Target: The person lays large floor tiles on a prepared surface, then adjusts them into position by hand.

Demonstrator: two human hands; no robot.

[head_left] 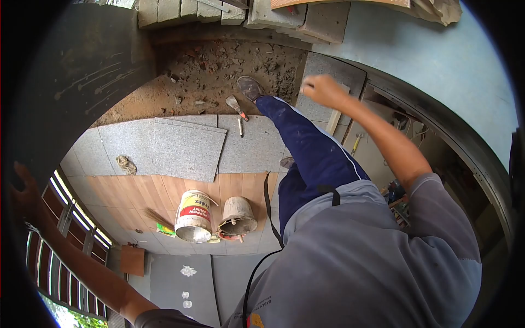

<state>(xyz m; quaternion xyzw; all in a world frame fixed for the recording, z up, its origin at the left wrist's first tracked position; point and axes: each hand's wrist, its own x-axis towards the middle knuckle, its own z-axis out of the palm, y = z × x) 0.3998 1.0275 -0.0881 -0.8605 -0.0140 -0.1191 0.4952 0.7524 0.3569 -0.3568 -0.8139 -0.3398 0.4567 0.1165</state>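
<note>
My right hand (pixel 324 92) is raised in front of me with its fingers curled closed; I cannot tell what they hold, if anything. Beyond it lie a grey floor tile and a wooden strip (pixel 333 121). Far out at the left edge, my left hand (pixel 25 191) has its fingers apart, beside a large dark panel (pixel 82 65). Near my forward shoe (pixel 250 87), a scraper (pixel 234 104) with a red and black handle rests at the border of bare soil and tiles. A short whitish stick (pixel 240 127) lies just below it.
Loose grey tiles (pixel 186 145) cover the floor beside rubble-strewn soil (pixel 213 65). A crumpled rag (pixel 126 164), a paint bucket (pixel 193 213) and a dirty bucket (pixel 239 213) stand or lie behind. Concrete blocks (pixel 322 22) line the far side. A yellow-handled tool (pixel 356 143) lies through the doorway.
</note>
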